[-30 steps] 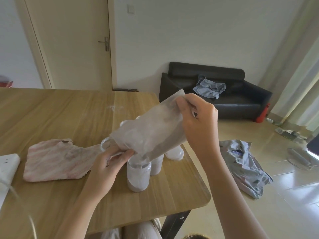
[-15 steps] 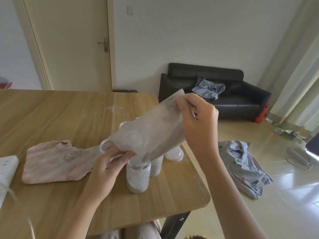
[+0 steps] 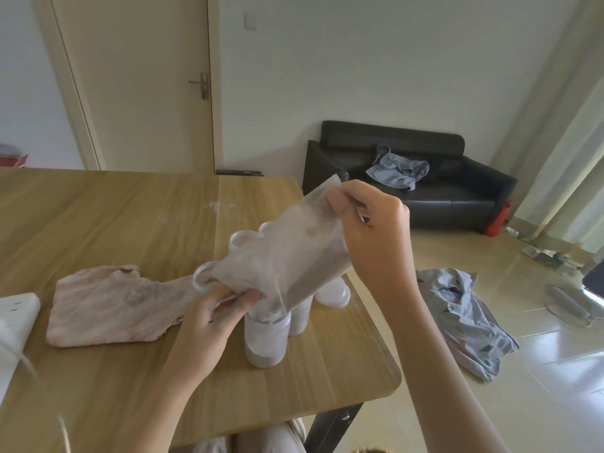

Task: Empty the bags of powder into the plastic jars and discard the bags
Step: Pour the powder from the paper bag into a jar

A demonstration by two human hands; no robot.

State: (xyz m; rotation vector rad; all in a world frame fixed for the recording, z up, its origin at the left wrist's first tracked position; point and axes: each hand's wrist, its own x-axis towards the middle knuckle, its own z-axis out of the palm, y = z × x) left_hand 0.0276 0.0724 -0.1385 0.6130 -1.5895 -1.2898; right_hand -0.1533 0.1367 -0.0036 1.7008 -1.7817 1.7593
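Socket block (image 3: 16, 313): white, at the far left edge of the wooden table (image 3: 108, 220); not involved
Pink cloth (image 3: 112, 305): lies crumpled flat on the table, left of the jars; its right end reaches the nearest open jar rim
Left hand (image 3: 214, 317): fingers curled, pinching the low corner of the bag beside the jar mouth; steers the spout
Front jar (image 3: 266, 338): upright near the table's right edge, part filled with pale powder; the bag's low corner sits in its mouth
Other jars (image 3: 243, 241): several open ones stand behind and beside the front jar, partly hidden by the bag; their fill cannot be told
Bag (image 3: 287, 256): translucent, tilted with its high end to the right; darker powder gathers along the lower edge toward the jar
Right hand (image 3: 372, 230): clenched on the bag's raised top corner, thumb and fingers pinching it; lifts the high end
Floor clothes (image 3: 467, 322): a patterned garment lies on the tiles right of the table
Risk, spill: likely if the low corner slips off the rim, since the spout looks loose; powder would land on the table
Risk, tipping: the jar stands unheld; a tug from the bag could knock it over
Risk, residue: powder may cling inside the film; discarding too soon would waste it
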